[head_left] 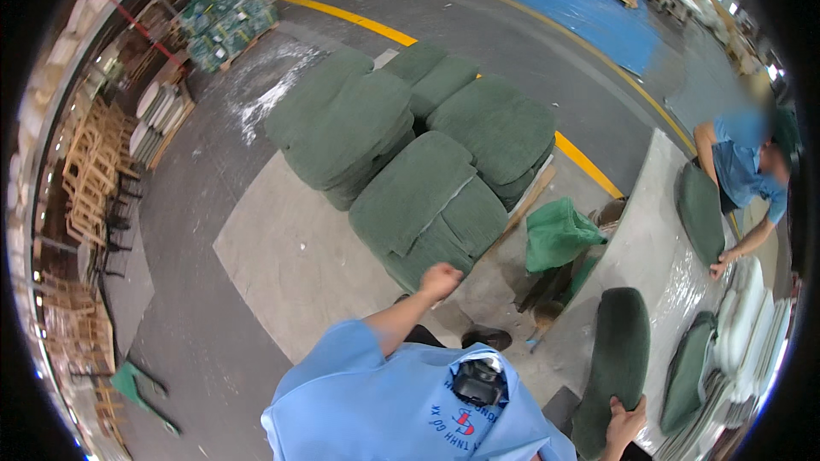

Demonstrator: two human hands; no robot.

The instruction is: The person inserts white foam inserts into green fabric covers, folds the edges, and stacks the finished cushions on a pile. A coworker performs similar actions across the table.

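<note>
My right hand grips the near edge of a long dark green cushion, which lies along the near side of the work table. My left hand is closed in a loose fist beside the nearest stack of green cushions; nothing shows in it, though its inner side is hidden. Across the table, a co-worker's hand touches the end of another green cushion. A further green cushion rests against white pads on the table.
More stacks of green cushions stand on the floor beyond my left hand. A green sack is between them and the table. White pads are piled at the table's right. Wooden chair frames line the far left.
</note>
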